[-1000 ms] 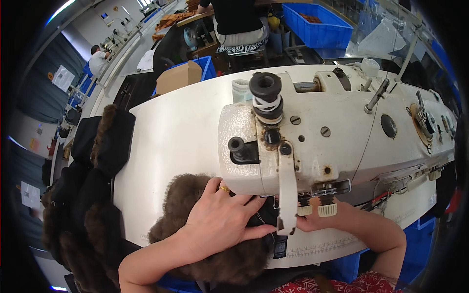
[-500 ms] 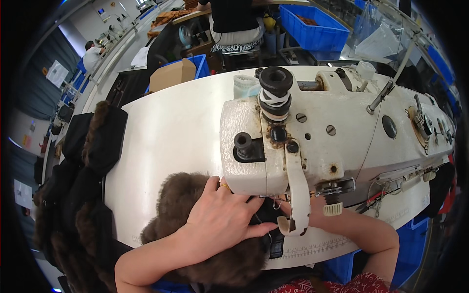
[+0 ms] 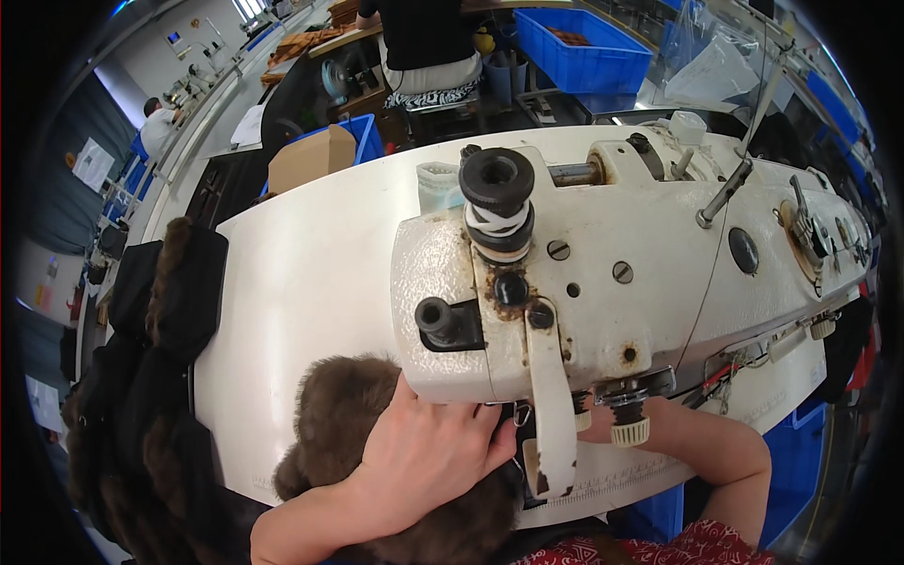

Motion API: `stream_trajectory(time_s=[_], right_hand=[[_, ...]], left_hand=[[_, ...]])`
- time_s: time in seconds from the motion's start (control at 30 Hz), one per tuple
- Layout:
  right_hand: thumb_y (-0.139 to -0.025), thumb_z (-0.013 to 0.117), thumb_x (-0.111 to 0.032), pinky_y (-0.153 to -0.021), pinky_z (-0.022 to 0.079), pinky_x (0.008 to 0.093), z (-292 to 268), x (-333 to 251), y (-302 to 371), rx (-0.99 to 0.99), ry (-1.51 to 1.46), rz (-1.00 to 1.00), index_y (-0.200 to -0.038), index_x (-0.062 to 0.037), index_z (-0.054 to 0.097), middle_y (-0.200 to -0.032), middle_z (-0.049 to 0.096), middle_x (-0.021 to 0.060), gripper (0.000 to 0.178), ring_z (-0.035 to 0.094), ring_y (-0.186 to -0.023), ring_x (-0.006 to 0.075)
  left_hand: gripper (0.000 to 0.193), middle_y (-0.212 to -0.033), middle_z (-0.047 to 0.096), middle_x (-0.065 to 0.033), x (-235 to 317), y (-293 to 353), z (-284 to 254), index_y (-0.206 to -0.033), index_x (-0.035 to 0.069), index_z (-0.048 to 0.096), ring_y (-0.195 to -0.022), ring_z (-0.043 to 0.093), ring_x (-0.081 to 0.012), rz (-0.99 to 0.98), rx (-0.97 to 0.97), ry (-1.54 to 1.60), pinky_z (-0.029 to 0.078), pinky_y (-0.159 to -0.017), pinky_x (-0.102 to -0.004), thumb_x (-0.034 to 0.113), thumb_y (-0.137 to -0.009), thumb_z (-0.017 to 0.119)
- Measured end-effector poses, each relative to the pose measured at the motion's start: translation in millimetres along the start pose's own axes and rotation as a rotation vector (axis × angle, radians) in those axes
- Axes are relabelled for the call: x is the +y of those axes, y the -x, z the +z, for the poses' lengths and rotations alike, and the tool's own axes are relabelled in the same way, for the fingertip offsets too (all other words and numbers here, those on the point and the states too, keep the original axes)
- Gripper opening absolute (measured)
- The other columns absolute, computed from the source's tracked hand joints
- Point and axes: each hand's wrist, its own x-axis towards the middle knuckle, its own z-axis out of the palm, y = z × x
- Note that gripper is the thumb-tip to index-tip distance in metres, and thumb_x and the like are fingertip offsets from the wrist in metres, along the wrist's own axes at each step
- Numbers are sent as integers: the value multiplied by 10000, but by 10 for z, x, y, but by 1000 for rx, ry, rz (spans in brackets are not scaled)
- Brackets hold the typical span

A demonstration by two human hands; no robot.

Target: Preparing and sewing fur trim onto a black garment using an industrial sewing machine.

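Resting on the brown fur piece (image 3: 341,419) at the sewing machine's (image 3: 603,306) left end, the left hand (image 3: 428,447) hides its grip; the right hand (image 3: 603,426), partly behind the machine, cannot be read either. Black fur-trimmed pieces (image 3: 196,292) lie farther left of it.

I see passable room across the glossy white bench (image 3: 301,264), between the black, fur-trimmed fabric pile (image 3: 193,292) at left and the white metal sewing machine (image 3: 593,292) at right; fluffy brown fur (image 3: 339,405) blocks the worker's side.
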Motion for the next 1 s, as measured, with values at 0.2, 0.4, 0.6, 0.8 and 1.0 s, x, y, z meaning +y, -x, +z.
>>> stream_trajectory(time_s=[0.2,0.4,0.6,0.8,1.0], right_hand=[[-877,516,-129,-794,554,368,-84,-27,8,187,54,-285,-1243,-127,611,-1064,671,83,379,675,-974,241],[-941,534,-174,-1016,438,385,-508,-309,-82,-259,36,-4,-1325,-92,538,-1275,586,100,392,567,-1186,232],[-949,452,-183,-907,514,386,-65,29,29,376,13,-368,-1204,-68,603,-1076,679,118,318,646,-1051,294],[-945,466,-212,-834,535,398,-36,-9,-130,318,-44,-239,-1168,-54,619,-994,682,138,313,665,-950,325],[-928,489,-220,-769,540,424,-168,-52,-90,183,-3,-7,-1103,-46,637,-931,666,159,288,664,-873,340]], left_hand=[[289,-786,572,-123,14,-40,-135,-831,29,681,-746,598,-297,1,-6,-5,485,-654,-401,306,-872,609],[265,-682,573,-104,-8,-86,-109,-775,51,686,-662,601,-283,-1,-19,5,482,-591,-387,272,-877,582],[226,-642,579,-96,-3,-143,-53,-763,51,677,-624,601,-279,18,-19,45,469,-547,-383,239,-853,592],[209,-789,619,-137,-40,-70,27,-863,44,654,-724,620,-308,9,115,-11,473,-601,-414,246,-821,624],[233,-815,631,-134,0,-129,-210,-932,46,645,-763,620,-341,-81,-71,248,481,-664,-439,245,-812,656]])
